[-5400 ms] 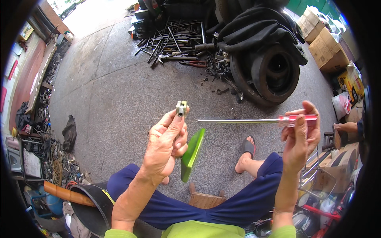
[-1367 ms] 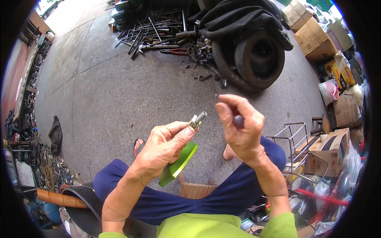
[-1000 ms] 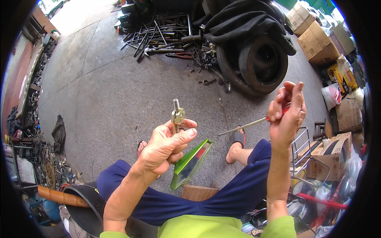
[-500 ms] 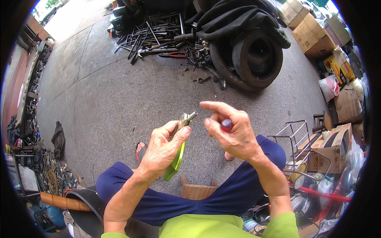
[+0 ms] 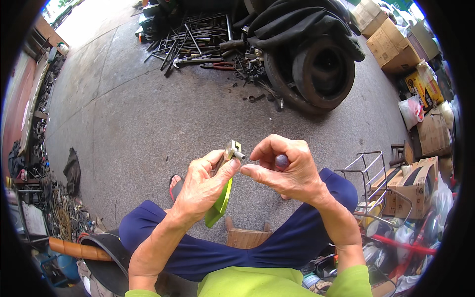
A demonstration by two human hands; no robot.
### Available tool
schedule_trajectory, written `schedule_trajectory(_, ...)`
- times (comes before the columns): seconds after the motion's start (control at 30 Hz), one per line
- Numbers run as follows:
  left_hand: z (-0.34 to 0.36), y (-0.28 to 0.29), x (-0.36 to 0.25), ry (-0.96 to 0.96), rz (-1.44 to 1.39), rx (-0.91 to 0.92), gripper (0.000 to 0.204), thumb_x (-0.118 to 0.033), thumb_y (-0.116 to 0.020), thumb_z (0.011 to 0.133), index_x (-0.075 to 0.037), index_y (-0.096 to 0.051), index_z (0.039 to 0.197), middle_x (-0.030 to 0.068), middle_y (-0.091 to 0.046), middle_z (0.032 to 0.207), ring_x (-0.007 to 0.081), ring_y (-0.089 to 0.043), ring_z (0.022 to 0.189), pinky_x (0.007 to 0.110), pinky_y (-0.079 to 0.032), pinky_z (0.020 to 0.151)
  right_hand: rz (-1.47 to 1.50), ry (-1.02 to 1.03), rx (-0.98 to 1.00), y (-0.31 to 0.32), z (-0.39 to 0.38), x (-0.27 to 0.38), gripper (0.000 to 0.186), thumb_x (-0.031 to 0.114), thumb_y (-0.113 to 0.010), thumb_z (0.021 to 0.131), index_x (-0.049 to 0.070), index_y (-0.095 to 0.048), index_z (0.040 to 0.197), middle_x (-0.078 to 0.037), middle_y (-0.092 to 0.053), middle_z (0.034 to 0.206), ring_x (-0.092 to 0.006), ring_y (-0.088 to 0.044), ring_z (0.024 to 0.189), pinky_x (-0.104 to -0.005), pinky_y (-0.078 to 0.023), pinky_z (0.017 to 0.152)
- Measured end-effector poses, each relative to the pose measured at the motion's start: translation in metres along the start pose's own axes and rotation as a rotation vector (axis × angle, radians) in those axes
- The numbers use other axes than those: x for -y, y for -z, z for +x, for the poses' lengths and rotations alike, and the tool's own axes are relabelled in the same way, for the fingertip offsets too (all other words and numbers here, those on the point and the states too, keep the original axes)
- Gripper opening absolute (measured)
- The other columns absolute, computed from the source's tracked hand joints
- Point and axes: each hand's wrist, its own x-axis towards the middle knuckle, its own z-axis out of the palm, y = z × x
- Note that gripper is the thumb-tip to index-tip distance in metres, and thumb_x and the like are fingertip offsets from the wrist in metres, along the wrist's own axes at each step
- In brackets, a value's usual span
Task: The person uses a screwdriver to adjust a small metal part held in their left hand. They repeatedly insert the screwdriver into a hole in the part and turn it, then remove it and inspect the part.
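Note:
My left hand (image 5: 200,183) is closed around a long, flat lime-green piece (image 5: 217,205) with a metal head (image 5: 230,147) at its upper end. From that head a short grey metal tube (image 5: 239,155) sticks out past my left thumb, toward the right hand. My right hand (image 5: 297,173) curls around a tool with a rounded purplish handle end (image 5: 282,162); its shaft is hidden by the hand. The right thumb and index finger are held slightly apart near the tube's end. I cannot tell whether the thumb touches it.
A small wooden stool (image 5: 247,238) stands between my knees. Ahead on the concrete lie a heap of metal tools (image 5: 198,47) and black tyres (image 5: 324,74) with inner tubes. Cardboard boxes (image 5: 413,190) and a wire rack (image 5: 363,171) are at right, a black bucket (image 5: 111,250) at left.
My right index finger, stretched out before, has bent in, and the right thumb has come closer to the metal tube. The tube's end has tilted downward. Both hands keep their hold.

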Motion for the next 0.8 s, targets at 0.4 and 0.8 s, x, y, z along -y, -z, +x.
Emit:
schedule_trajectory(0.4,-0.002,-0.003,0.001,0.003,-0.033,0.024,0.023,-0.019,-0.063,0.094,-0.002,-0.062,0.110,-0.0066,-0.055,0.083,0.0007,-0.043,0.073,0.019,-0.036,0.062,-0.004,0.065,0.059,0.000,0.000,-0.006,0.019,0.007,-0.068,0.084,0.000,-0.070,0.101,-0.003,-0.065,0.068,-0.0034,-0.054,0.056,-0.0200,-0.043,0.049)
schedule_trajectory(0.8,0.000,0.000,0.005,0.012,-0.055,0.051,0.025,-0.021,-0.064,0.094,-0.002,-0.062,0.109,-0.0062,-0.055,0.084,0.0008,-0.043,0.072,0.019,-0.037,0.061,-0.056,0.121,-0.071,-0.007,0.001,-0.009,0.021,0.013,-0.080,0.078,0.000,-0.064,0.079,0.001,-0.060,0.060,-0.0005,-0.051,0.051,-0.0165,-0.039,0.044)
